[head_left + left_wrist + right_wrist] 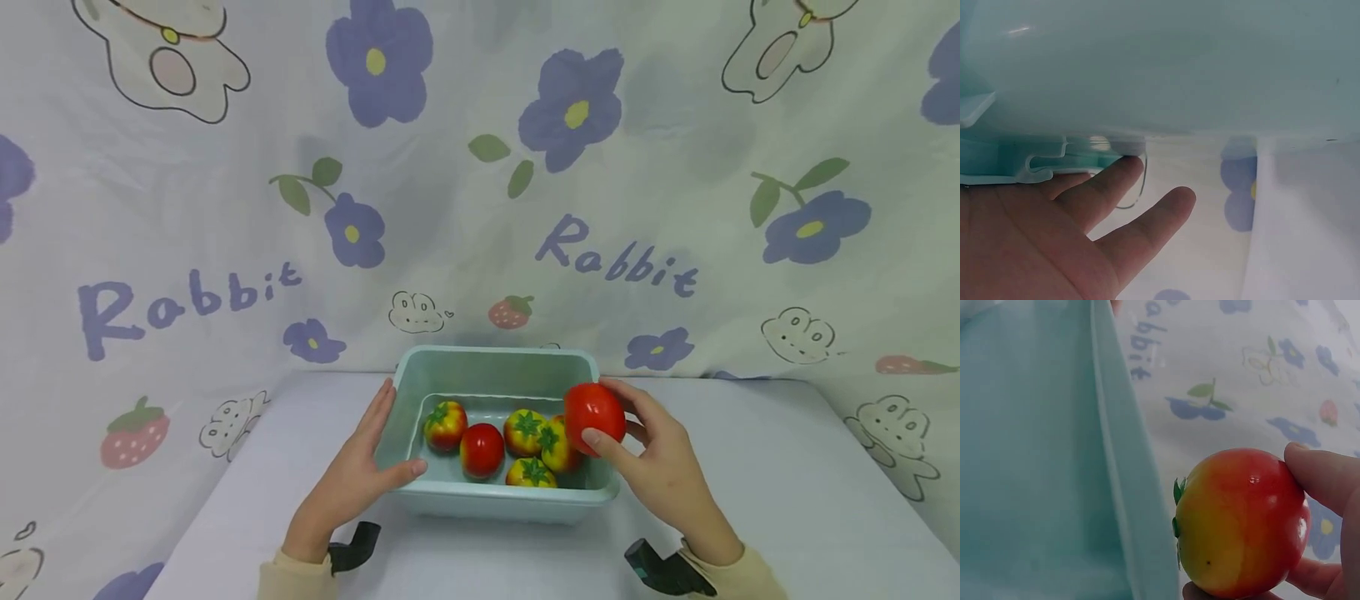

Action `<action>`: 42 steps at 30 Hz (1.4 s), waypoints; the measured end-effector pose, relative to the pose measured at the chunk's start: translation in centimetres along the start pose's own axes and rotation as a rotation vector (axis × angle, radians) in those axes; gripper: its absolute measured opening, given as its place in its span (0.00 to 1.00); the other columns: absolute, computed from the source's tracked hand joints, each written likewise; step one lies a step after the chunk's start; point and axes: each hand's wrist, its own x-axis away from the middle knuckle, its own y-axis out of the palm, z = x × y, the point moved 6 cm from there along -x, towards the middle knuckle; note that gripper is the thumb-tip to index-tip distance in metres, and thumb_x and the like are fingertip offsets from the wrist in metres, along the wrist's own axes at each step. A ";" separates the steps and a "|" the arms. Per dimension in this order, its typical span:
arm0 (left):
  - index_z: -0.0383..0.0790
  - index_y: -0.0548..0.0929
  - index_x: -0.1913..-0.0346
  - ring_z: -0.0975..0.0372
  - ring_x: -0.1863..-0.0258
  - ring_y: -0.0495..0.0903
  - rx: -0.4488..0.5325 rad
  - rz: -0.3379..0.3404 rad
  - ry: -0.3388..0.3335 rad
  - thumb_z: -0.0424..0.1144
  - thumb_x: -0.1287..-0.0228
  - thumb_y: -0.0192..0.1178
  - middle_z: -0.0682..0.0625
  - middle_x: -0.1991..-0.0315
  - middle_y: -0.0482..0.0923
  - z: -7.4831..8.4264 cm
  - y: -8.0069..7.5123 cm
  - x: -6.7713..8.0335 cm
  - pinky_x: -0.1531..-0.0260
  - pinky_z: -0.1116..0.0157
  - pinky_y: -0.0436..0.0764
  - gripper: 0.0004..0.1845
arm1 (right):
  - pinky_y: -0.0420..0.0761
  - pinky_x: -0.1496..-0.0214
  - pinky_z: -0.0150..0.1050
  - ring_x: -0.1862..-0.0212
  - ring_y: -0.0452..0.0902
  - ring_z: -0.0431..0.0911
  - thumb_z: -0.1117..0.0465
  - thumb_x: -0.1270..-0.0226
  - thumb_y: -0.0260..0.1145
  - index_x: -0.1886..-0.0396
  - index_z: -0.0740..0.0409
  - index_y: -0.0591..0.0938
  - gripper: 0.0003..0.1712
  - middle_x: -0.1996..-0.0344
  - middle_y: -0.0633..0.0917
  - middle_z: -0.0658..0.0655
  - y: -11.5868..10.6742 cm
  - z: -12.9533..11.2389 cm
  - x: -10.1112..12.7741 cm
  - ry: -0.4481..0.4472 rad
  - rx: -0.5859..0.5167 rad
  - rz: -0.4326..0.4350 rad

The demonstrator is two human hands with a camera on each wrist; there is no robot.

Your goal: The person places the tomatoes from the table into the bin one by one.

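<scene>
1. Head view: the right hand (660, 467) holds a red tomato (594, 417) pinched between thumb and fingers, just above the right rim of a pale green tub (495, 500). Five tomatoes already lie inside it, among them a red one (482, 450). The left hand (352, 479) lies flat against the tub's left wall, fingers straight, gripping nothing. By my judgement, the work is well along, with the held tomato not yet in the tub.
2. Left wrist view: straight fingers (1116, 187) touch under the tub's rim (1054, 159).
3. Right wrist view: the tomato (1241, 522) sits in the fingertips (1322, 478), beside the tub's wall (1041, 456).
</scene>
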 end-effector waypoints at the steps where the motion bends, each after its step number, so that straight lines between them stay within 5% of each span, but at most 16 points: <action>1: 0.39 0.45 0.19 0.43 0.21 0.43 0.002 0.001 0.001 0.50 0.41 0.71 0.50 0.18 0.36 0.0 0.0 0.0 0.33 0.32 0.55 0.57 | 0.80 0.47 0.30 0.41 0.77 0.51 0.58 0.36 0.75 0.31 0.56 0.73 0.35 0.40 0.80 0.55 0.3 -0.1 0.0 -0.008 0.001 -0.004; 7: 0.39 0.45 0.19 0.44 0.21 0.43 0.015 -0.002 -0.001 0.50 0.41 0.71 0.52 0.18 0.36 0.0 0.0 0.0 0.33 0.31 0.54 0.57 | 0.85 0.48 0.46 0.42 0.78 0.49 0.54 0.39 0.76 0.32 0.51 0.75 0.35 0.41 0.80 0.52 2.2 -0.1 0.1 -0.010 0.019 -0.032; 30: 0.40 0.46 0.19 0.42 0.22 0.45 -0.002 0.013 0.014 0.49 0.41 0.71 0.50 0.18 0.37 -0.2 0.2 0.0 0.34 0.32 0.57 0.56 | 0.86 0.51 0.45 0.40 0.77 0.49 0.49 0.42 0.78 0.32 0.52 0.74 0.40 0.37 0.79 0.51 7.0 -2.6 -0.8 -0.084 0.157 -0.185; 42: 0.38 0.46 0.19 0.42 0.22 0.46 -0.010 0.016 0.014 0.49 0.41 0.72 0.48 0.18 0.38 0.1 0.0 0.1 0.34 0.35 0.60 0.56 | 0.78 0.38 0.53 0.34 0.73 0.50 0.50 0.38 0.75 0.31 0.52 0.75 0.37 0.34 0.77 0.51 8.4 -2.5 -0.9 -0.093 0.217 -0.242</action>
